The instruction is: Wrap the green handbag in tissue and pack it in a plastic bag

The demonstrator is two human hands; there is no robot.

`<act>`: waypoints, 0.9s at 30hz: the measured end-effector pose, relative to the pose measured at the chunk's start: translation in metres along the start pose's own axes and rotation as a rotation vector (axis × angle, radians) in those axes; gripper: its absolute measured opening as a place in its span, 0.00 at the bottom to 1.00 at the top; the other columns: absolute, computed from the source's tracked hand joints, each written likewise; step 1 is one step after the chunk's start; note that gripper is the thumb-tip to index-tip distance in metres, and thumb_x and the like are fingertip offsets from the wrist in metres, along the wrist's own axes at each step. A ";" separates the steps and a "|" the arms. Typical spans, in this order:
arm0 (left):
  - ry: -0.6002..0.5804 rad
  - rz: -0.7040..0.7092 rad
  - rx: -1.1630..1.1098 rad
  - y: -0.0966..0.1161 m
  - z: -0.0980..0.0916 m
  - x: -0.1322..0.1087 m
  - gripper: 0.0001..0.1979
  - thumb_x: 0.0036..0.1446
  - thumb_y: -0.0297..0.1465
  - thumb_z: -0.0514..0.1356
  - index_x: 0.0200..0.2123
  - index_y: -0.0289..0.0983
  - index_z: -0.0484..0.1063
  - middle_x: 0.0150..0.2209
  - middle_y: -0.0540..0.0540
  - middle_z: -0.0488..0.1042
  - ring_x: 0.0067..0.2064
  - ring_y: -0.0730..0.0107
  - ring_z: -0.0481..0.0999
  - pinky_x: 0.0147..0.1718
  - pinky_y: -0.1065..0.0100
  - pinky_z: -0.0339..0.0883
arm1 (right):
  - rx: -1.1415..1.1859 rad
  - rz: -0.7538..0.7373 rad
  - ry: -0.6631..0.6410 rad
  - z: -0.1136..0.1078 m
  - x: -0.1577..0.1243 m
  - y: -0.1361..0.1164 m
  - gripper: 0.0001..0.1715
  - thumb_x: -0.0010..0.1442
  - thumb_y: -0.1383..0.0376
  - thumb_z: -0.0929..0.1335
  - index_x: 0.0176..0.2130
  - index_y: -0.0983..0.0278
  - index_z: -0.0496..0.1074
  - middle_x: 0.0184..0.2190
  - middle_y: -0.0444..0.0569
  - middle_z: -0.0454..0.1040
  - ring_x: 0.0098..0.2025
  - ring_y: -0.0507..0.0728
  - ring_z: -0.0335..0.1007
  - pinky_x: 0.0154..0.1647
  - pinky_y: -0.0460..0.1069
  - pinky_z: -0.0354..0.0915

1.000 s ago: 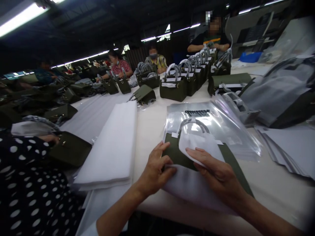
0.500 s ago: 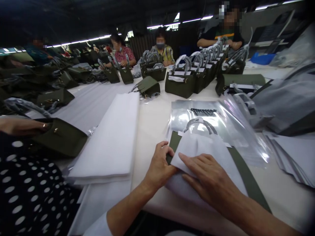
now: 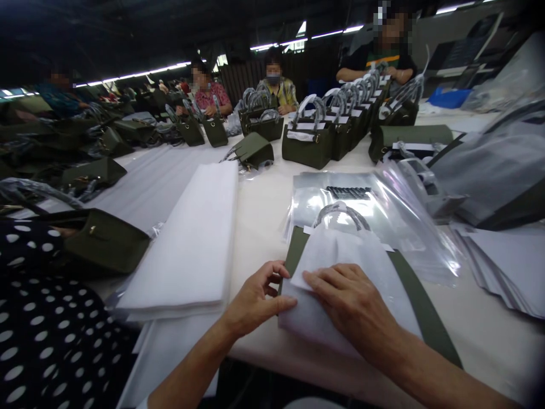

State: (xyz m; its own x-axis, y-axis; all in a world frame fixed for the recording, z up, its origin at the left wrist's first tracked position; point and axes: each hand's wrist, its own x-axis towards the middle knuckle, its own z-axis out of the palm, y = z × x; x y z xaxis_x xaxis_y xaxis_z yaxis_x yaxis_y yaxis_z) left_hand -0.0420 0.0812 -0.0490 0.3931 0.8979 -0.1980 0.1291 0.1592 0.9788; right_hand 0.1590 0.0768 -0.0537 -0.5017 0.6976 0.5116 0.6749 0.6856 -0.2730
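Observation:
A dark green handbag (image 3: 411, 292) lies on the table in front of me, its plastic-wrapped handles (image 3: 343, 209) pointing away. A thin white foam sheet (image 3: 360, 250) covers most of its front, folded over near the left side. My left hand (image 3: 259, 295) is at the bag's left edge, thumb on the sheet, fingers curved and apart from the thumb. Across the sheet lies my right hand (image 3: 353, 301), its fingers stretched out and resting on the fold; its thumb is hidden underneath.
A white foam stack (image 3: 187, 244) lies to the left, clear plastic bags (image 3: 306, 187) beyond the handbag, and paper sheets (image 3: 511, 261) at right. A co-worker in a polka-dot sleeve (image 3: 42, 329) handles another green bag (image 3: 106, 241). Bag rows (image 3: 306, 145) and several people are farther back.
My left hand has moved left and slightly down, its thumb and fingers spreading from the folded sheet. My right hand has flattened onto the sheet. The co-worker's hand has gone deeper into the bag.

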 end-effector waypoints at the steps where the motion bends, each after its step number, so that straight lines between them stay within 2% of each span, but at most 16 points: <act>1: 0.025 0.009 -0.028 -0.001 0.002 -0.001 0.15 0.47 0.33 0.63 0.35 0.38 0.60 0.51 0.46 0.61 0.38 0.75 0.66 0.31 0.75 0.61 | 0.023 0.012 0.015 0.000 0.000 0.000 0.12 0.61 0.67 0.61 0.43 0.65 0.70 0.31 0.48 0.71 0.34 0.55 0.62 0.38 0.51 0.56; 5: 0.046 -0.067 -0.115 0.000 0.005 -0.004 0.16 0.46 0.33 0.63 0.34 0.38 0.59 0.49 0.46 0.63 0.33 0.78 0.67 0.28 0.75 0.61 | 0.100 0.051 0.055 -0.001 -0.003 -0.001 0.12 0.60 0.69 0.62 0.44 0.66 0.70 0.34 0.48 0.72 0.35 0.54 0.63 0.39 0.51 0.58; 7: 0.041 -0.096 -0.092 0.003 0.004 -0.004 0.15 0.45 0.34 0.64 0.31 0.37 0.60 0.52 0.45 0.62 0.29 0.81 0.67 0.26 0.75 0.60 | 0.116 0.056 0.066 -0.001 -0.004 -0.001 0.13 0.60 0.70 0.63 0.45 0.66 0.69 0.35 0.48 0.72 0.36 0.55 0.64 0.39 0.52 0.58; 10: 0.076 -0.049 0.039 0.008 0.006 -0.001 0.13 0.46 0.34 0.63 0.25 0.35 0.60 0.56 0.45 0.59 0.35 0.74 0.69 0.31 0.72 0.62 | 0.121 0.047 0.102 -0.002 -0.005 0.001 0.13 0.59 0.71 0.63 0.46 0.66 0.69 0.39 0.49 0.72 0.39 0.55 0.65 0.40 0.52 0.60; 13: 0.127 0.051 0.157 0.012 0.013 0.008 0.10 0.48 0.32 0.61 0.24 0.36 0.62 0.48 0.45 0.66 0.45 0.66 0.67 0.42 0.68 0.60 | 0.135 0.020 0.191 -0.005 -0.004 0.002 0.16 0.58 0.73 0.63 0.47 0.66 0.67 0.41 0.51 0.72 0.42 0.55 0.66 0.43 0.51 0.61; 15: 0.125 0.090 0.157 0.013 0.016 0.015 0.09 0.47 0.31 0.61 0.24 0.36 0.62 0.42 0.47 0.68 0.44 0.67 0.67 0.43 0.69 0.59 | 0.135 -0.011 0.261 -0.007 -0.004 0.002 0.19 0.57 0.75 0.64 0.48 0.64 0.66 0.41 0.50 0.73 0.43 0.55 0.67 0.44 0.51 0.62; 17: 0.132 0.070 0.131 0.012 0.018 0.020 0.10 0.44 0.31 0.63 0.22 0.36 0.62 0.36 0.49 0.67 0.38 0.71 0.66 0.38 0.72 0.60 | 0.107 -0.047 0.289 -0.008 -0.005 0.001 0.22 0.56 0.76 0.64 0.50 0.63 0.65 0.41 0.49 0.74 0.44 0.56 0.68 0.45 0.52 0.61; 19: 0.135 -0.029 0.053 0.009 0.018 0.022 0.12 0.42 0.32 0.64 0.22 0.35 0.62 0.28 0.52 0.64 0.29 0.77 0.63 0.28 0.75 0.57 | 0.068 -0.091 0.238 -0.007 -0.008 -0.001 0.24 0.56 0.77 0.64 0.51 0.64 0.64 0.42 0.50 0.73 0.46 0.57 0.67 0.45 0.53 0.60; 21: 0.115 -0.133 -0.066 0.004 0.018 0.023 0.14 0.42 0.36 0.64 0.23 0.36 0.61 0.21 0.55 0.60 0.22 0.80 0.57 0.21 0.77 0.50 | 0.034 -0.150 0.165 -0.005 -0.011 -0.002 0.22 0.57 0.76 0.63 0.51 0.67 0.64 0.44 0.52 0.72 0.47 0.58 0.66 0.44 0.53 0.60; 24: 0.114 -0.163 -0.162 -0.004 0.019 0.024 0.17 0.42 0.41 0.63 0.24 0.36 0.59 0.18 0.57 0.58 0.19 0.82 0.54 0.18 0.77 0.47 | -0.001 -0.234 0.072 -0.003 -0.011 -0.002 0.18 0.59 0.75 0.60 0.48 0.69 0.66 0.44 0.53 0.72 0.48 0.59 0.66 0.42 0.54 0.60; 27: 0.146 -0.151 -0.207 -0.009 0.020 0.026 0.18 0.42 0.42 0.63 0.25 0.36 0.59 0.19 0.57 0.58 0.19 0.83 0.54 0.18 0.77 0.46 | -0.024 -0.279 0.047 -0.002 -0.007 0.000 0.17 0.60 0.75 0.58 0.45 0.70 0.69 0.41 0.55 0.73 0.46 0.59 0.66 0.39 0.53 0.61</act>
State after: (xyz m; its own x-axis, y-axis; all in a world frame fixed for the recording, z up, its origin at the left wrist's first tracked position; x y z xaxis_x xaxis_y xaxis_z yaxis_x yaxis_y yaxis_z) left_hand -0.0145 0.0947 -0.0638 0.2465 0.9049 -0.3471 -0.0183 0.3624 0.9318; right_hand 0.1633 0.0712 -0.0556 -0.6444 0.4718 0.6018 0.5274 0.8440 -0.0970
